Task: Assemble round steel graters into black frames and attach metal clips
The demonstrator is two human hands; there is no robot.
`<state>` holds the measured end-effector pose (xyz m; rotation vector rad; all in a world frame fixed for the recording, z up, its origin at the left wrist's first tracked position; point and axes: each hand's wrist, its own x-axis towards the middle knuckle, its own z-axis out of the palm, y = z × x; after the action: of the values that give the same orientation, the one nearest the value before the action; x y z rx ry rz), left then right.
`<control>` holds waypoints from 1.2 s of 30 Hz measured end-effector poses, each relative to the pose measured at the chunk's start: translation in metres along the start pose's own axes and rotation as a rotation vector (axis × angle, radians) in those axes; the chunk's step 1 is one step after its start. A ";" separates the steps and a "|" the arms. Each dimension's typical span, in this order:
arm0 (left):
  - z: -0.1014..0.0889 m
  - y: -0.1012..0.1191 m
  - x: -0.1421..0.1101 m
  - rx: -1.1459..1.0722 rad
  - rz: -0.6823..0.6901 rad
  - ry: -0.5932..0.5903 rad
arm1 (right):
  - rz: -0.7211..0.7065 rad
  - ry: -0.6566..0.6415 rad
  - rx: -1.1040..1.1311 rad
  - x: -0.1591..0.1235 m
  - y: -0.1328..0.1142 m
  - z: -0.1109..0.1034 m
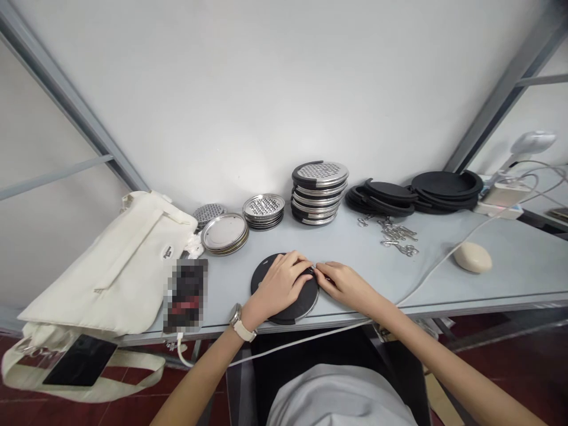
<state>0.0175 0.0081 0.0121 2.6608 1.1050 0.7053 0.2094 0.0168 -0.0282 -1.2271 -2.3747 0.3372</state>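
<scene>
A black round disc (303,305) with a thin shiny edge lies flat near the front of the table. Over its top rests my left hand (286,277), fingers bent and gripping towards the disc's right rim. At that same rim my right hand (336,280) has its thumb and fingers pinched together. Between the two sets of fingertips is a small dark and shiny bit, too hidden to name. Behind the disc stands a tall stack of perforated metal discs with black rims (319,192). To the right lie several small metal clasps (397,234).
Shorter stacks of metal discs (263,210) and plain lids (224,232) stand left, beside a cream bag (119,266) and a blurred phone (185,296). Black round pieces (444,189), a cream rounded object (473,257) and a white cable (432,269) lie right.
</scene>
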 end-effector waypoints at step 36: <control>0.001 -0.001 -0.001 -0.023 -0.004 0.010 | 0.012 0.003 0.097 0.000 0.001 0.000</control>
<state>0.0166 0.0086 0.0108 2.6387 1.0974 0.7266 0.2101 0.0178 -0.0284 -1.1968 -2.3206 0.4491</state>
